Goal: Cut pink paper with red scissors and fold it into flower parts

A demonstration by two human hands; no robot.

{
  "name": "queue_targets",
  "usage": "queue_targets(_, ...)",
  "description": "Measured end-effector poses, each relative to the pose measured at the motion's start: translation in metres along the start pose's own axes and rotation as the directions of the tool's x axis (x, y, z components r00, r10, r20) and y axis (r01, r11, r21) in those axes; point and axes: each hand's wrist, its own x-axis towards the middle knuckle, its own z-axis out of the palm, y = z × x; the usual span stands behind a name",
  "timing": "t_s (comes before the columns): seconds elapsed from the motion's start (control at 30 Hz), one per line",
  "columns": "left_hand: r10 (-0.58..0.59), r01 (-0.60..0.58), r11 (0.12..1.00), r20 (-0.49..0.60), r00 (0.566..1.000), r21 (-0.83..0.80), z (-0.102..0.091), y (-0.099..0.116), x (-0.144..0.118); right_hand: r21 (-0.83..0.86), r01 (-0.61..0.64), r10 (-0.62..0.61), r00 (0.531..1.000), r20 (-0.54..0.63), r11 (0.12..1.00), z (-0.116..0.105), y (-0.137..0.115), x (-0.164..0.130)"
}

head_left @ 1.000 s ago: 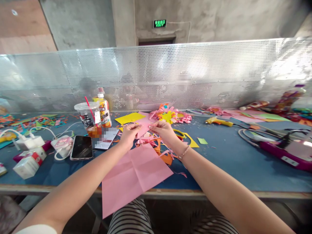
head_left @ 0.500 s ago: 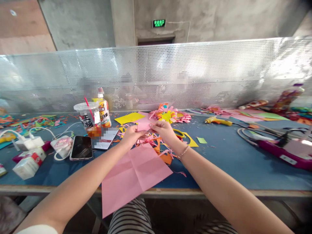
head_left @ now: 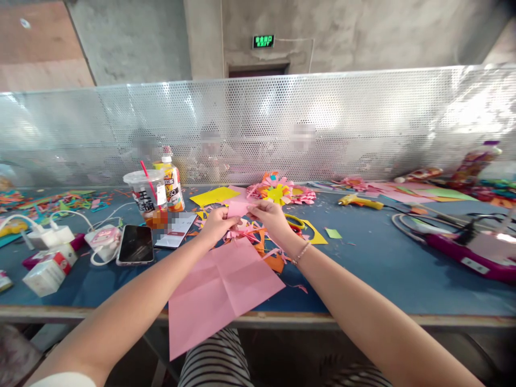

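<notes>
left hand (head_left: 217, 222): grip pinched on the small pink paper (head_left: 237, 208)
right hand (head_left: 271, 215): grip pinched on its other edge
small pink paper: held above the tabletop (head_left: 374, 269), beyond the big pink sheet (head_left: 221, 290)

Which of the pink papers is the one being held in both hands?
The small pink piece, pinched between the left hand and right hand above the scraps. The large creased pink sheet lies flat, overhanging the table edge, untouched.

Single head-worn view, looking forward and down across the counter (head_left: 382, 269), near, mesh screen (head_left: 363, 118) at 12 o'clock
</notes>
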Motion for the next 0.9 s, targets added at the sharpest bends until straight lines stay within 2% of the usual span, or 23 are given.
queue_targets(0.13,-0.029,0.029,0.999,0.003,1.0,-0.02,0.003,0.005,-0.004,0.018,-0.01,0.008,0.995,0.099,1.0,0.004,0.004,-0.001)
queue_targets(0.3,0.014,-0.012,0.999,0.043,0.999,-0.032,0.003,0.002,-0.002,-0.055,-0.019,0.019,1.0,-0.008,0.998,0.006,-0.001,-0.002)
queue_targets(0.43,0.04,-0.041,0.999,0.06,0.997,0.022,0.002,-0.002,0.0,-0.06,-0.039,0.036,0.998,-0.053,0.997,0.005,-0.005,0.0)
queue_targets(0.67,0.032,-0.035,0.988,0.023,0.999,0.151,0.003,0.002,-0.003,0.061,-0.047,0.054,0.991,-0.123,0.997,-0.003,-0.008,0.003)
queue_targets(0.77,0.043,-0.04,0.979,-0.014,0.999,0.2,0.004,0.002,-0.003,0.113,-0.048,0.061,0.992,-0.112,0.992,-0.005,-0.008,0.004)
queue_targets(0.9,0.02,-0.029,0.99,0.06,0.998,0.14,0.006,0.005,-0.004,0.167,-0.045,0.062,0.994,-0.094,0.985,-0.008,-0.006,0.005)
